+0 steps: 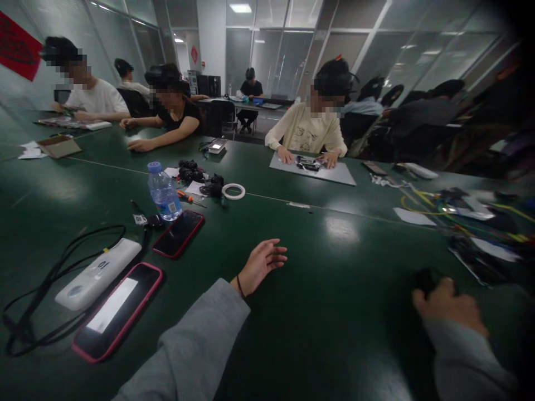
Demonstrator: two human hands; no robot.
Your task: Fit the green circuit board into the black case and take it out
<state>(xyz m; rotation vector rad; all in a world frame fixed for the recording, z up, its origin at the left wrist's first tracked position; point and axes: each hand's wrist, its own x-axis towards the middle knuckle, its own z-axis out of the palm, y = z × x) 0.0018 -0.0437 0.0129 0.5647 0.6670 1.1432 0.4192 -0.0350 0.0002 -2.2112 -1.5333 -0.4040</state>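
Note:
My left hand (259, 268) is open over the dark green table (326, 312), fingers spread and slightly bent, with nothing in it. A dark band circles its wrist. Off to the right, my right hand (453, 305) is closed at a small black object (427, 280), blurred and in shadow, whose kind I cannot make out. Left of my left hand lie a dark phone with a red edge (179, 234) and a phone in a pink-red case (119, 312) with a lit white patch. Beside them is a white power bank (99, 273) marked 01, with a black cable (31, 312).
A water bottle (164, 192) stands behind the phones. Near it are black cables (194, 172), a roll of white tape (233, 191) and an orange-handled tool (185, 196). Opposite, a person (309, 128) works over a grey board (334, 174). Tangled wires (455, 203) lie at right.

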